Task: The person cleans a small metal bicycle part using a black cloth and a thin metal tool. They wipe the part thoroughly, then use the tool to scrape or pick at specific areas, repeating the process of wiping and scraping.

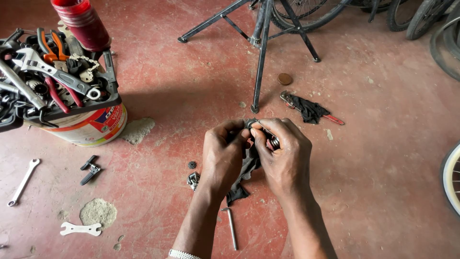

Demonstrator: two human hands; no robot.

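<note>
My left hand [223,156] and my right hand [282,153] meet in the middle of the view, above a red concrete floor. Together they pinch a small dark toothed metal part [250,123] at their fingertips. My right hand also grips a small shiny metal piece [274,142] against the palm. A dark rag [244,175] hangs from under both hands down toward the floor. On the floor just left of my left wrist lie a small metal fitting [193,180] and a little black ring [191,165]. A thin metal rod [231,228] lies between my forearms.
A tool tray [62,81] full of wrenches and pliers rests on a paint bucket [91,127] at left. A spanner [23,182], a flat white wrench [80,229] and a black clip [89,169] lie nearby. A repair stand [261,43], a rag-covered tool [310,108] and bicycle wheels [445,33] stand behind.
</note>
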